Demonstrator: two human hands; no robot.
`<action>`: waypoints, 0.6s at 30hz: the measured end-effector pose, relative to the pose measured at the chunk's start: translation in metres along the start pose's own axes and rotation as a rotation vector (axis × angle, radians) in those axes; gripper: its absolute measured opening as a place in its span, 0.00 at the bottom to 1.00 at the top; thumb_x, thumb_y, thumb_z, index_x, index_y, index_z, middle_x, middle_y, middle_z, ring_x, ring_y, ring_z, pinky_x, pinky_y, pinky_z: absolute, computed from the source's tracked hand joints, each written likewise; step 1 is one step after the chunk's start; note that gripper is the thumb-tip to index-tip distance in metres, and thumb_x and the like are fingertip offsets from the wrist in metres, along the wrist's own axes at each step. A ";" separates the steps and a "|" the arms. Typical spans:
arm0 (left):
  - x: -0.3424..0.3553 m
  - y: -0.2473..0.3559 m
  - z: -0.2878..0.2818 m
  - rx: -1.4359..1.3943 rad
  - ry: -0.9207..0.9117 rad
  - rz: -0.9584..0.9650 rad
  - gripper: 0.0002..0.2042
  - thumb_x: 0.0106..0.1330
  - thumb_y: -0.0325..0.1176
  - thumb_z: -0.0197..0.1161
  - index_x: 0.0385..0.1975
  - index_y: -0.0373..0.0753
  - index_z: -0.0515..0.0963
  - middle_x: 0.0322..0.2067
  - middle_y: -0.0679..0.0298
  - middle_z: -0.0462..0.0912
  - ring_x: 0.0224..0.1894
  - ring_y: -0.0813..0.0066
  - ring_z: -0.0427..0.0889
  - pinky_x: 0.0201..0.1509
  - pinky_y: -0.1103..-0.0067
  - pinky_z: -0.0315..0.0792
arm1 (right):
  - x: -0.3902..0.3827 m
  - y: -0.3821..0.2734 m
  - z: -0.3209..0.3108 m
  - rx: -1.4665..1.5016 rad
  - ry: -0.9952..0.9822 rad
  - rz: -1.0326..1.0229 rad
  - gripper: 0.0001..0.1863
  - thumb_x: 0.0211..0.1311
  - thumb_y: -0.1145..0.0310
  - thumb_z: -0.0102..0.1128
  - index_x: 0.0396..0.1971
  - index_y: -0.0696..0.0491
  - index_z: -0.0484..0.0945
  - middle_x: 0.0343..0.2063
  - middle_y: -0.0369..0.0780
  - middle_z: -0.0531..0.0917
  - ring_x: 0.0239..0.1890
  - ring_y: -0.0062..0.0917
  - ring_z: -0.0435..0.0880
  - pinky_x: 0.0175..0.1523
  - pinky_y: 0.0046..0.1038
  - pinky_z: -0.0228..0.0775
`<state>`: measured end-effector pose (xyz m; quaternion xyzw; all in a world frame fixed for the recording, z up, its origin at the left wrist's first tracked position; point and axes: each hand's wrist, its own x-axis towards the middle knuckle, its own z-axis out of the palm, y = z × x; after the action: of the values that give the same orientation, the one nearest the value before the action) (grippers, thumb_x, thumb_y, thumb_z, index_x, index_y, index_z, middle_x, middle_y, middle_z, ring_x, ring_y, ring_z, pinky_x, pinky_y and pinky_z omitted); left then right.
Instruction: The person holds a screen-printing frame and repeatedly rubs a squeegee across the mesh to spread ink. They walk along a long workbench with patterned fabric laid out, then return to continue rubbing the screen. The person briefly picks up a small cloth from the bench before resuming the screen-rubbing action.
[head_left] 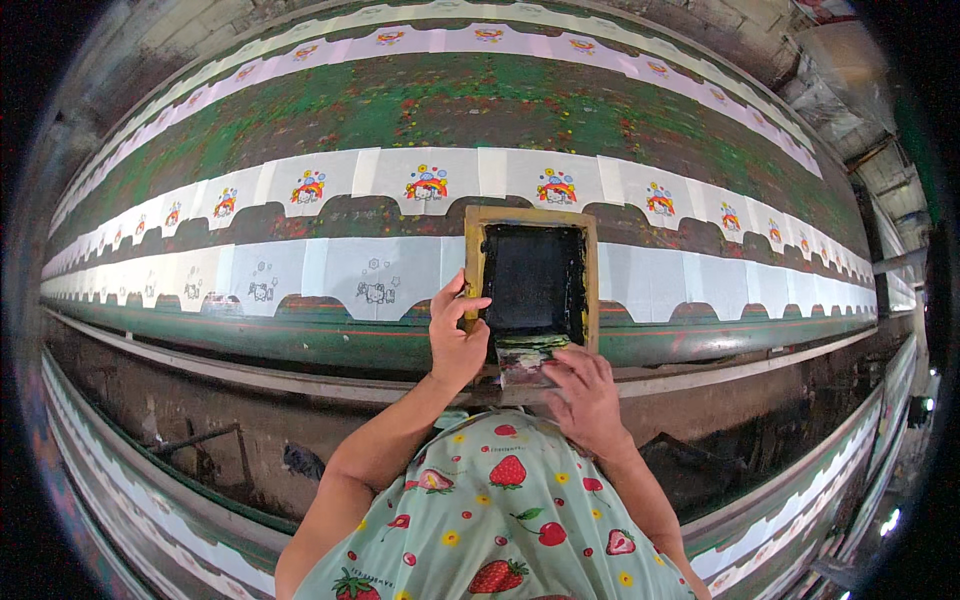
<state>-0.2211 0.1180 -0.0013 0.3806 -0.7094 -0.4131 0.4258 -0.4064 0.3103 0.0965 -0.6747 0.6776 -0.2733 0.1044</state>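
Observation:
A wooden-framed printing screen (pixel 592 270) lies over the near row of pale fabric pieces, its mesh (pixel 535 275) dark with black ink. My left hand (pixel 458 340) grips the frame's left edge, thumb and fingers closed around the wood. At the frame's lower end, my right hand (pixel 590 395) pinches a squeegee (pixel 522 366) smeared with pale and dark ink. The blade meets the bottom of the mesh. Just left of the screen, a fabric piece (pixel 335 270) carries a black outline print of a cartoon figure. The cloth beneath the screen is hidden.
The long green table (pixel 350 338) bends across the view. Farther back, another row of fabric pieces (pixel 395 180) bears coloured prints. To the screen's right, plain pieces (pixel 720 283) continue the near row. A rail (pixel 250 368) runs along the table's front; another table (pixel 760 560) stands lower right.

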 end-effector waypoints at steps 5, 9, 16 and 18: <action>0.002 0.001 0.002 -0.034 -0.016 -0.043 0.22 0.57 0.11 0.68 0.49 0.41 0.90 0.76 0.43 0.75 0.77 0.44 0.75 0.79 0.59 0.71 | 0.022 -0.004 0.001 -0.090 -0.143 -0.087 0.25 0.61 0.70 0.75 0.60 0.51 0.86 0.63 0.43 0.82 0.69 0.46 0.80 0.70 0.50 0.75; 0.001 -0.002 0.003 -0.065 -0.012 -0.083 0.22 0.56 0.11 0.67 0.49 0.41 0.90 0.76 0.43 0.76 0.76 0.45 0.77 0.78 0.60 0.72 | 0.037 0.002 0.003 -0.179 -0.185 -0.133 0.25 0.63 0.68 0.70 0.62 0.51 0.86 0.60 0.43 0.82 0.64 0.42 0.82 0.68 0.48 0.77; 0.000 -0.010 0.005 -0.146 0.007 -0.079 0.24 0.53 0.11 0.67 0.47 0.42 0.92 0.75 0.42 0.77 0.76 0.45 0.78 0.79 0.60 0.71 | 0.065 0.001 -0.019 -0.164 -0.379 -0.103 0.21 0.62 0.71 0.67 0.57 0.51 0.86 0.51 0.41 0.86 0.58 0.41 0.85 0.64 0.45 0.81; -0.001 -0.010 0.006 -0.193 0.023 -0.075 0.23 0.54 0.12 0.67 0.48 0.41 0.91 0.76 0.41 0.77 0.77 0.45 0.76 0.80 0.59 0.70 | 0.084 0.011 -0.028 -0.128 -0.450 -0.085 0.19 0.63 0.72 0.67 0.55 0.51 0.87 0.49 0.42 0.87 0.57 0.42 0.86 0.63 0.45 0.81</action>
<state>-0.2245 0.1173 -0.0126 0.3687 -0.6467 -0.4907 0.4529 -0.4360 0.2342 0.1333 -0.7517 0.6242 -0.0767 0.1984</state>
